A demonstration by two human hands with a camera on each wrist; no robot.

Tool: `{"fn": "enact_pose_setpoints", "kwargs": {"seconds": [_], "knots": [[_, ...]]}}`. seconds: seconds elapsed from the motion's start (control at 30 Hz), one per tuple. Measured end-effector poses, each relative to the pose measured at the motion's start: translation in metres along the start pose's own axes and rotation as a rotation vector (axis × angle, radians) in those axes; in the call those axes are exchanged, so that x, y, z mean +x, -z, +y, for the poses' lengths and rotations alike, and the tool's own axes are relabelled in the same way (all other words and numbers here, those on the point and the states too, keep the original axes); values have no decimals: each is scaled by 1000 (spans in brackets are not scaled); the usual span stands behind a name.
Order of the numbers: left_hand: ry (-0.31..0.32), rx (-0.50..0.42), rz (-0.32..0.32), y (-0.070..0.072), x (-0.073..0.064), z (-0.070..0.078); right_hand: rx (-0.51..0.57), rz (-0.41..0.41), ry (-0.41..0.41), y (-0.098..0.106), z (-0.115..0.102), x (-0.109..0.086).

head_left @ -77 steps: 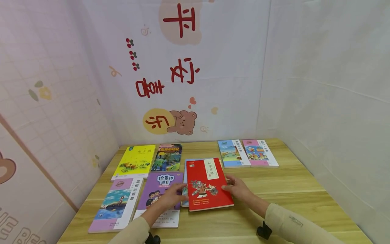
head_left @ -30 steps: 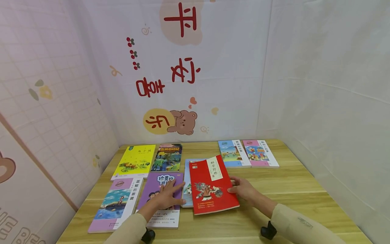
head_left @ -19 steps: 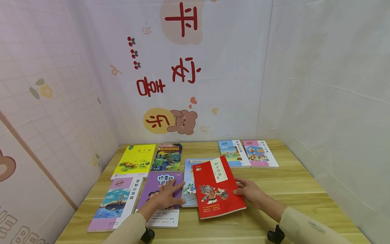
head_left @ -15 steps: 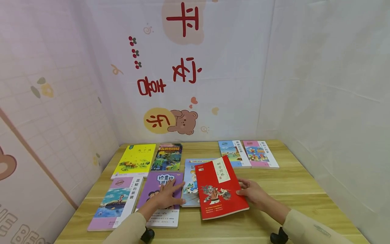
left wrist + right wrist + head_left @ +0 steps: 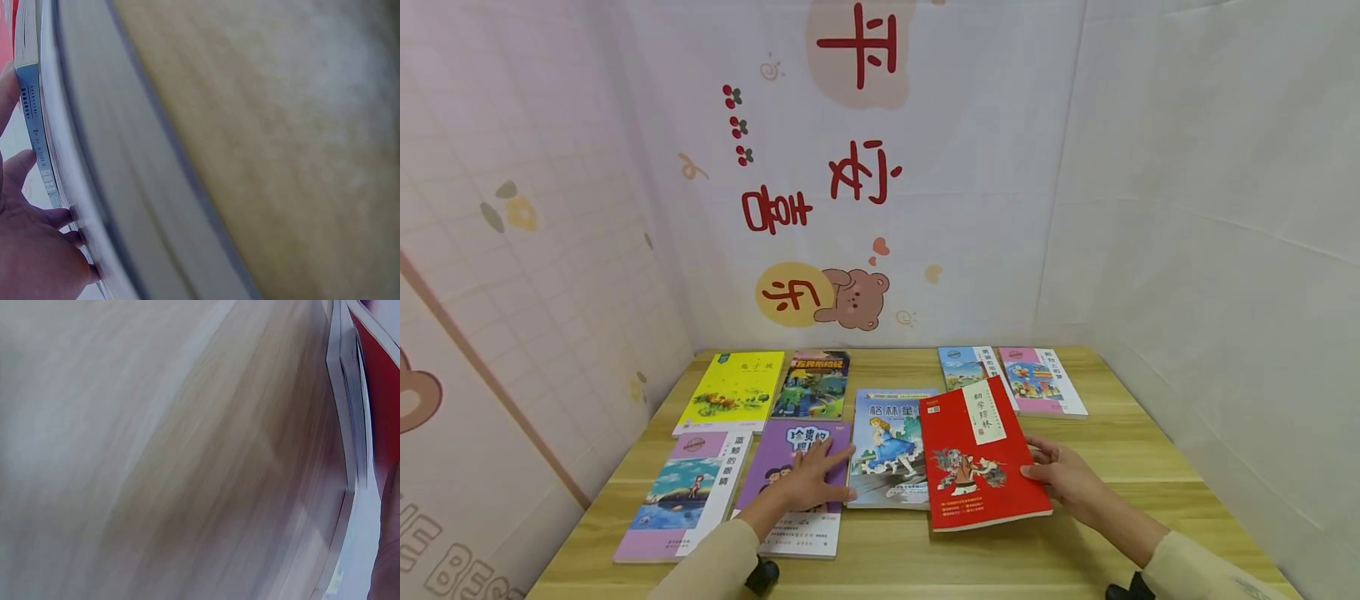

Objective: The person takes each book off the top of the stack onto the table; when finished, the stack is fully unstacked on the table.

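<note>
My right hand (image 5: pixel 1063 479) grips a red book (image 5: pixel 977 475) by its right edge, thumb on the cover and the other fingers behind. The red book is tilted and overlaps the right side of a blue-covered book (image 5: pixel 887 458) with a girl in a blue dress. My left hand (image 5: pixel 808 479) rests with spread fingers over a purple book (image 5: pixel 790 442), its thumb and forefinger reaching the blue-covered book's left edge. In the left wrist view, the fingertips lie right at the spine of that blue book (image 5: pixel 36 125).
A yellow book (image 5: pixel 733 392), a dark green comic-style book (image 5: pixel 812 383) and a pink-and-blue book (image 5: pixel 681 500) lie at left. At the back right are a light blue book (image 5: pixel 962 367) and a pink book (image 5: pixel 1037 379). Cloth walls enclose the wooden table (image 5: pixel 1112 433).
My right hand has drawn the red book rightwards off the blue-covered book, uncovering most of its cover. My left hand has shifted from the red book's side onto the purple book and stayed there.
</note>
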State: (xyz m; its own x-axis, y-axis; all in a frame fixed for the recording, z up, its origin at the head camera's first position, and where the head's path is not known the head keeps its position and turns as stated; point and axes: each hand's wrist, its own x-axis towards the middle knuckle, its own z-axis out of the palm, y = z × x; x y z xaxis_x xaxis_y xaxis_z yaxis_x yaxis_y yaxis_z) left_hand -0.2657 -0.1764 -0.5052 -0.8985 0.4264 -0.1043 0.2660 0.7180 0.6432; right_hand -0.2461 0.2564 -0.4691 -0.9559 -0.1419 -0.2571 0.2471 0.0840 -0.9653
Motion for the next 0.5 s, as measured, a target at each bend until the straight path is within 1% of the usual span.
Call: {"fn": "enact_pose_setpoints", "kwargs": {"seconds": [0.2, 0.5], "knots": [[-1, 14, 3, -1, 1, 0, -17, 35, -4, 18, -3, -12], [2, 35, 1, -1, 1, -2, -41, 50, -7, 45, 0, -22]]}}
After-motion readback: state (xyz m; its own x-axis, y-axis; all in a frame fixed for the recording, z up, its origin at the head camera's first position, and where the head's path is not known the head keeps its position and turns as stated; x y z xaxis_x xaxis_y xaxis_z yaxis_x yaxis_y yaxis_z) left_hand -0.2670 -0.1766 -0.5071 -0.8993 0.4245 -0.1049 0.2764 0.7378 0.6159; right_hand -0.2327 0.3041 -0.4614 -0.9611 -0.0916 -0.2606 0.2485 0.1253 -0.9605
